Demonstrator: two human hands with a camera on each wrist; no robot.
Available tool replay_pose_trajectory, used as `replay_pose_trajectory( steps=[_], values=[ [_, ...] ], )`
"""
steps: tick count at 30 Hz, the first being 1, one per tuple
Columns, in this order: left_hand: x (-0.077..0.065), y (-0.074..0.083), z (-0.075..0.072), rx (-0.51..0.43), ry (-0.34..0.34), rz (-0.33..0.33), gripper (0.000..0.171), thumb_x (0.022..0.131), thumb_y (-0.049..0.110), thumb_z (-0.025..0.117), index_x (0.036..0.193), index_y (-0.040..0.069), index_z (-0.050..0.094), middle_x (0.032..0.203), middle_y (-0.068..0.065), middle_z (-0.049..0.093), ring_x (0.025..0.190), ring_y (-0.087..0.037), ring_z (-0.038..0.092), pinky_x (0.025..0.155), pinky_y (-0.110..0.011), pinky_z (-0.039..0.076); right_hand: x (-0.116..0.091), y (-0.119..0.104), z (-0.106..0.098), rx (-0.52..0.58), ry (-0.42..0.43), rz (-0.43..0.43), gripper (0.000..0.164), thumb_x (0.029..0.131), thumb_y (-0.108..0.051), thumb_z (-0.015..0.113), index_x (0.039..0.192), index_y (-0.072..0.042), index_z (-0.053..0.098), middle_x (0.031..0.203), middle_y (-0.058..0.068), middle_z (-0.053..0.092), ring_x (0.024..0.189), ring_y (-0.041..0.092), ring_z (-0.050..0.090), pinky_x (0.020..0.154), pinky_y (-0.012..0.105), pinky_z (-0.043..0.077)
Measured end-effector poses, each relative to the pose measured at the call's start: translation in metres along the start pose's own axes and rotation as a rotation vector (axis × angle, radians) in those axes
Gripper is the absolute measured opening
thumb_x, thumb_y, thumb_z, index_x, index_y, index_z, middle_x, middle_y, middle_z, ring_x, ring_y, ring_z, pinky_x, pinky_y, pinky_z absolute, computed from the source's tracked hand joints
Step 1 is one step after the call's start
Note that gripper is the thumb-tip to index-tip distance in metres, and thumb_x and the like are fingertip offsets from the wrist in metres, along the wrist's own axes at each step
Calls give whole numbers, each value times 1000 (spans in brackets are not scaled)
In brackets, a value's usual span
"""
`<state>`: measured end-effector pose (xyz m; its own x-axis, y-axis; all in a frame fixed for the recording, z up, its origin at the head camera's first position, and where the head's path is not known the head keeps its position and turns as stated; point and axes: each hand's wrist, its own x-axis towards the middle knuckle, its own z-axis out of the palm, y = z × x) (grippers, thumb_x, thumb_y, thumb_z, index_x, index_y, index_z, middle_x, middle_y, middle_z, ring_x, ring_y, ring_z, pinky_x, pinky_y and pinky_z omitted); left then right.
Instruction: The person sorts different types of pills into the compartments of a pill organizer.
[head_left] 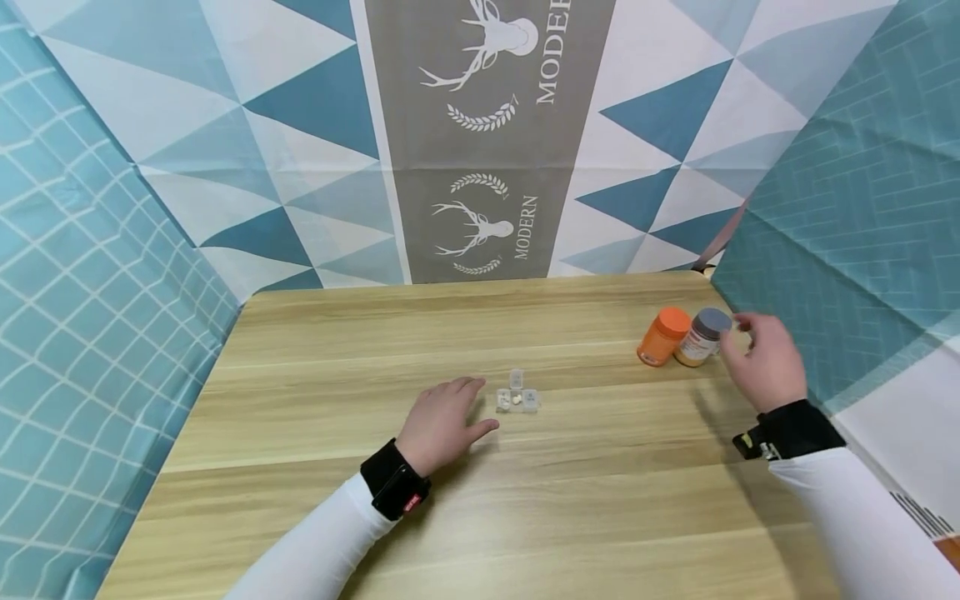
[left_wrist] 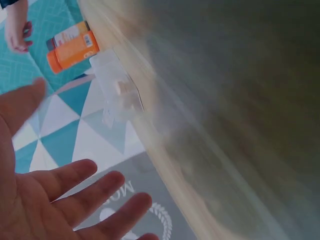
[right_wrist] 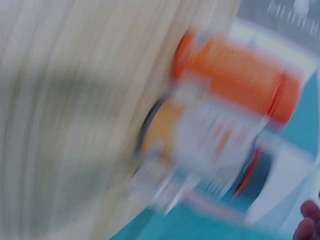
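Beside left hand [head_left: 442, 423] (fingers spread), clear box [head_left: 530, 401]; beside right hand [head_left: 771, 364] (relaxed), grey-capped bottle [head_left: 698, 342]

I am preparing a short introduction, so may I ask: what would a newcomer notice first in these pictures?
Probably the bright orange plastic bottle, near the far right corner of the pale wood-grain table, beside a grey-capped bottle with a white label. The right hand is close by. Next comes the small clear plastic box near the table's middle, just right of the left hand.

Orange bottle [head_left: 662, 340], grey-capped bottle [head_left: 698, 342], blue-and-white triangle-patterned backdrop [head_left: 300, 108]
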<state>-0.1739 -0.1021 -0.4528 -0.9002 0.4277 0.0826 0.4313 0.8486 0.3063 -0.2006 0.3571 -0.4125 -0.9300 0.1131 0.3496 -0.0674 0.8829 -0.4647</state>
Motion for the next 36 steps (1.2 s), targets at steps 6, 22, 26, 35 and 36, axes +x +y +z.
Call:
replay_pose_trajectory(
  steps=[6,22,26,35,36],
  values=[
    [25,7,11,33,-14,74,48,88,35,75,126,9,64,121,-7,69,105,-25,67,88,-42,53,-20,-75,53,28,-183,-324,19,96,-13,59,107,-2,68,98,11,66,87,25,61,74,44,49],
    [45,19,21,91,7,151,14,86,17,76,76,16,66,75,6,66,65,-10,60,62,-32,50,-15,-156,158,19,-518,-464,32,99,-21,60,125,-3,66,108,6,67,98,18,63,86,38,51],
    [46,17,22,81,16,157,7,86,19,77,82,15,72,83,5,71,73,-12,66,67,-31,52,-12,-161,164,101,-548,-429,26,101,-22,58,118,-6,69,104,3,67,91,14,61,82,36,50],
    [45,15,18,50,3,141,6,87,20,76,85,15,73,85,5,72,75,-12,66,68,-31,53,-12,-162,162,195,-568,-500,15,99,-23,62,106,-14,71,98,-4,66,88,9,60,78,32,50],
    [46,15,18,48,0,138,7,87,20,76,84,15,73,84,5,71,75,-12,66,68,-31,52,-13,-162,162,194,-577,-511,14,99,-24,63,106,-14,70,98,-5,67,89,9,61,79,32,51]
  ],
)
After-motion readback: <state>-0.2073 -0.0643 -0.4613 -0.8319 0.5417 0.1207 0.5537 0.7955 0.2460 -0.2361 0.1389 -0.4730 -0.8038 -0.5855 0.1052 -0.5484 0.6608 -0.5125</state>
